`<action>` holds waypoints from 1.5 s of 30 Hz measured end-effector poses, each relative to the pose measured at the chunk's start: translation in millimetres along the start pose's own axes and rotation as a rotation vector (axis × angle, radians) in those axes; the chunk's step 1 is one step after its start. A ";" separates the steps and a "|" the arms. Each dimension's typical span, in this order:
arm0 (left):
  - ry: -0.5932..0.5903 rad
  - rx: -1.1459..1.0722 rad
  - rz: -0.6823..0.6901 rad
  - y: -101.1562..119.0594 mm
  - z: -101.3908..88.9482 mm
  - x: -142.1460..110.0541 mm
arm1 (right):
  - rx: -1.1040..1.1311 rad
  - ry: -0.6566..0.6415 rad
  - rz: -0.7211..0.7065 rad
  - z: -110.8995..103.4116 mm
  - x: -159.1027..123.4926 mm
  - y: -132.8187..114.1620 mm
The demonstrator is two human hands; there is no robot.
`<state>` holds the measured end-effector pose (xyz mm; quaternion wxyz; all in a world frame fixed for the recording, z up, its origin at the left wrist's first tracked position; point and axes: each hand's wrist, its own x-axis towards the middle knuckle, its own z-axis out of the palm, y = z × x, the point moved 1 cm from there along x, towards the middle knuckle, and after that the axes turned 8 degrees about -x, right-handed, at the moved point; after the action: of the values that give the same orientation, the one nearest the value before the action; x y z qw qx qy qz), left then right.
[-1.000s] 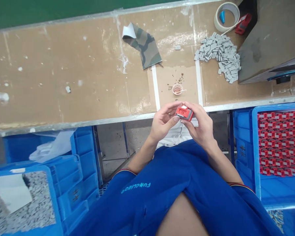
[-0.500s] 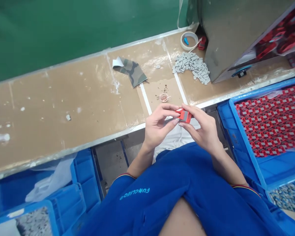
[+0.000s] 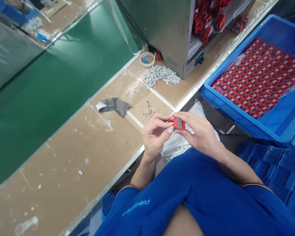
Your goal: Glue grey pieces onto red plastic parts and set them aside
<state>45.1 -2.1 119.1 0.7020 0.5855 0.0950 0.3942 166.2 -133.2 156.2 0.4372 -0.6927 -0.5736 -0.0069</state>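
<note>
A small red plastic part with a grey band, like a toy car body (image 3: 178, 123), is held between my two hands just off the table's front edge. My left hand (image 3: 154, 135) pinches its left end between thumb and fingers. On the other side, my right hand (image 3: 200, 132) grips its right end with thumb below and fingers above. Fingertips cover part of it. Beyond my left hand stands a small cup (image 3: 150, 111) with brown crumbs around it. A camouflage cloth piece (image 3: 116, 106) lies to the left of the cup.
A pile of small grey pieces (image 3: 159, 76) lies near a tape roll (image 3: 141, 60) holding a blue cap. A metal machine (image 3: 159, 29) with red parts stands behind. To the right is a blue crate (image 3: 265, 129) with rows of red parts. Green belt (image 3: 71, 72) runs beyond the table.
The view has turned rightward, showing more of the machine and crate. Both hands keep hold of the red toy car body, with little change in grip.
</note>
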 end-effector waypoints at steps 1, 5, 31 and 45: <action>-0.013 -0.013 -0.001 0.5 -0.5 0.8 | -0.022 0.012 -0.014 -1.6 0.8 -3.3; -0.034 -0.016 -0.014 0.4 -3.5 5.5 | -0.101 0.024 -0.011 -5.7 3.7 -13.7; -0.028 0.222 0.015 37.9 27.8 72.6 | 0.067 -0.198 0.091 -49.2 81.9 21.4; 0.091 0.127 -0.012 10.3 39.2 91.1 | 0.100 -0.263 0.038 -62.9 104.5 48.8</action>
<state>125.0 29.2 169.9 0.6607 0.6097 0.1552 0.4095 271.9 -87.4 219.3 0.3923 -0.6757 -0.6124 0.1209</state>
